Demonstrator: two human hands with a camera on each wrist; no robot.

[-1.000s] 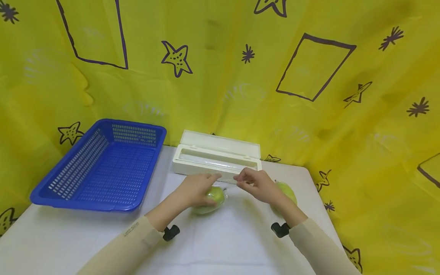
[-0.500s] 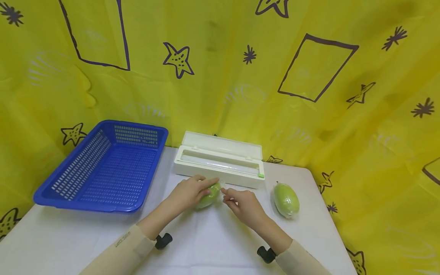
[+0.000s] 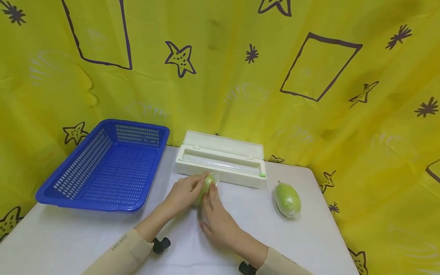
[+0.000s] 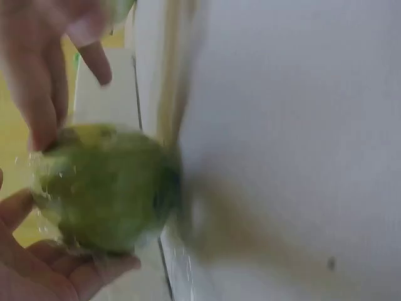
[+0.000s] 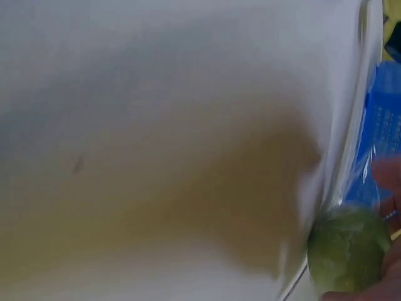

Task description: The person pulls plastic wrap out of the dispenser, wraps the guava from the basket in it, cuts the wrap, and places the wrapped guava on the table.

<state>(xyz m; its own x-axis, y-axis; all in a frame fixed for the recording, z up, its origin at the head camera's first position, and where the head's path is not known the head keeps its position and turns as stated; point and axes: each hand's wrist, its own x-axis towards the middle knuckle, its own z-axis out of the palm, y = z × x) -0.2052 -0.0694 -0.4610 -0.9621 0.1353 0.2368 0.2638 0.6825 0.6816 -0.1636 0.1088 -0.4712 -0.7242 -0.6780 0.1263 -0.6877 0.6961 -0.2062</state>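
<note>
A green, mango-shaped fruit [image 3: 207, 183] in clear plastic wrap sits just in front of the white wrap box [image 3: 220, 171]. My left hand [image 3: 182, 194] holds it from the left, fingers bent around its side. From the right, my right hand [image 3: 221, 221] touches the fruit with fairly straight fingers, its thumb standing apart. Loose film shows at the fruit's far end. In the left wrist view the wrapped fruit [image 4: 109, 188] lies between both hands, blurred. The right wrist view catches the fruit [image 5: 348, 251] at its lower right edge.
A second wrapped green fruit [image 3: 287, 199] lies to the right on the white-covered table [image 3: 165, 244]. The box lid [image 3: 223, 143] stands raised, with a roll of film [image 3: 220, 163] inside. A blue basket [image 3: 159, 152] stands at the left, before a yellow curtain [image 3: 220, 95].
My right hand has come left and down from the box to the fruit's right side, uncovering the second fruit. The held fruit has turned more upright and shifted slightly left under my left hand.
</note>
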